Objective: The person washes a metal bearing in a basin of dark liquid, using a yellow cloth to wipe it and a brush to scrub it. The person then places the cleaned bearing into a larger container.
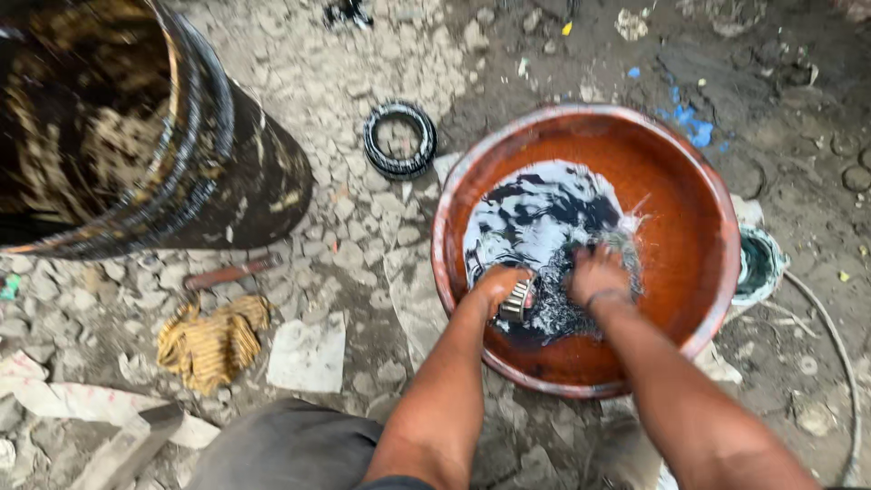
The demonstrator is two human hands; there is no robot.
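Head view, left hand [497, 283] gripping bearing [518, 299], right hand [597, 275] in basin [689, 227]

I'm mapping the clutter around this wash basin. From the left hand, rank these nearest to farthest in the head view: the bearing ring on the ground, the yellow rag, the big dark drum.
From the left hand:
1. Bearing ring, on the ground up and left of the basin.
2. Yellow rag, on the ground far left, slightly lower.
3. Big dark drum, lying in the top left corner.
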